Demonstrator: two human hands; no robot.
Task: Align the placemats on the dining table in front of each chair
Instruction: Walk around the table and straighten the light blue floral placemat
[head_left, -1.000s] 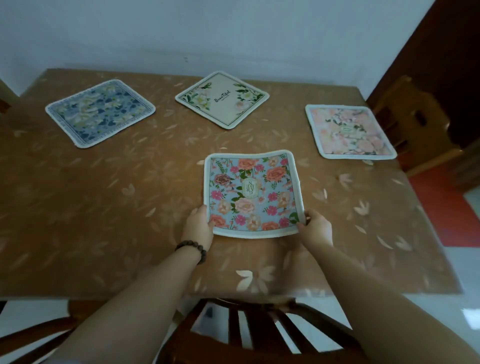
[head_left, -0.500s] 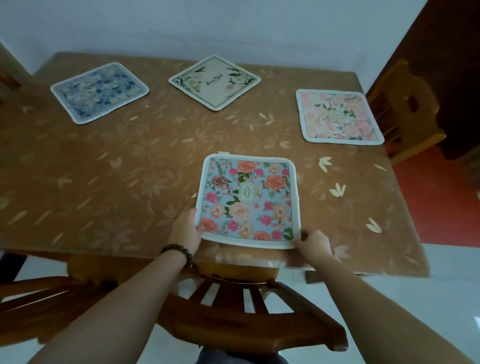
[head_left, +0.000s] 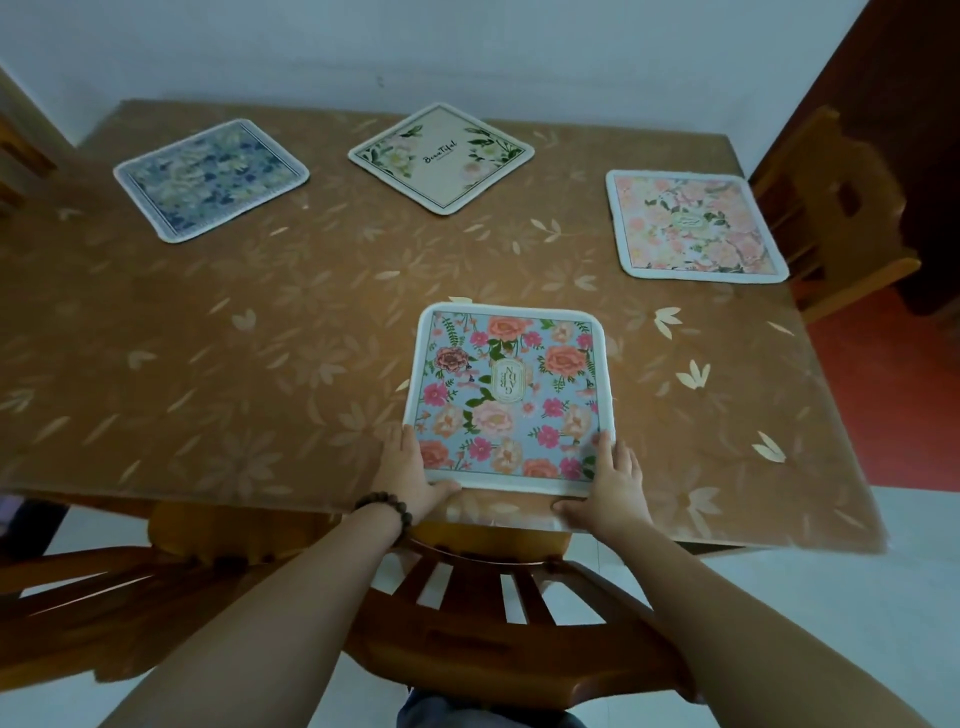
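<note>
A light-blue placemat with pink and orange roses (head_left: 511, 395) lies flat on the brown dining table (head_left: 270, 332), near the front edge and above a wooden chair back (head_left: 498, 618). My left hand (head_left: 408, 475) cups its near left corner and my right hand (head_left: 610, 486) cups its near right corner; fingers rest along the mat's edges. Farther off lie a blue floral placemat (head_left: 210, 179) at the back left, a cream placemat (head_left: 441, 156) turned like a diamond at the back middle, and a pink floral placemat (head_left: 693, 226) at the right.
A wooden chair (head_left: 836, 208) stands at the table's right side and another chair's edge (head_left: 21, 156) shows at the far left. A white wall runs behind the table. White floor tiles and a red floor patch (head_left: 898, 395) lie to the right.
The rose placemat slid toward the front table edge and flattened from a slight curl. Both hands moved from its sides to cup its near corners.
</note>
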